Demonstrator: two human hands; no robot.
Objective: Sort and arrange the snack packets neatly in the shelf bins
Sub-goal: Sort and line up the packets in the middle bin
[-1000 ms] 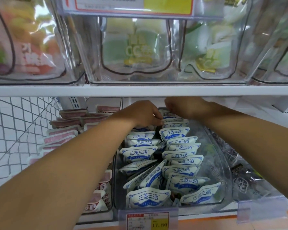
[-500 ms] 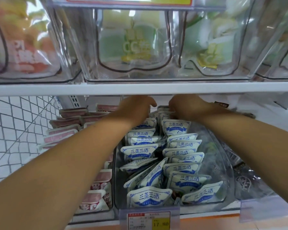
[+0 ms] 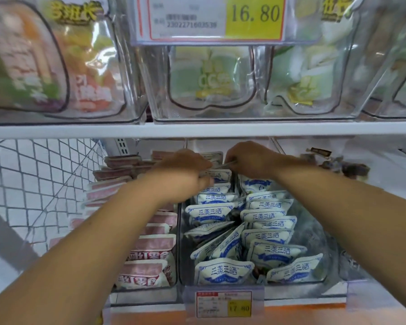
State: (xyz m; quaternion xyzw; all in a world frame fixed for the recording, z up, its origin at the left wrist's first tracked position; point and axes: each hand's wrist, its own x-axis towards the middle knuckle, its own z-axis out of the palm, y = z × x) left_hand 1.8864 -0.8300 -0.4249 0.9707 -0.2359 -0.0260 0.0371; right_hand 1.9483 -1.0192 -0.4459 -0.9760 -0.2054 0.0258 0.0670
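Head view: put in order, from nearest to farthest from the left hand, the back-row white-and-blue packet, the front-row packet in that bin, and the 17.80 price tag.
1. The back-row packet: at the rear of the bin, under the fingers of the left hand.
2. The front-row packet: behind the bin's front wall.
3. The 17.80 price tag: on the shelf edge, outside the bin.

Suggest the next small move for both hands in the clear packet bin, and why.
Probably stand the rear white-and-blue snack packets upright: left hand and right hand grip them deep in the clear plastic bin, while middle packets lean sideways.
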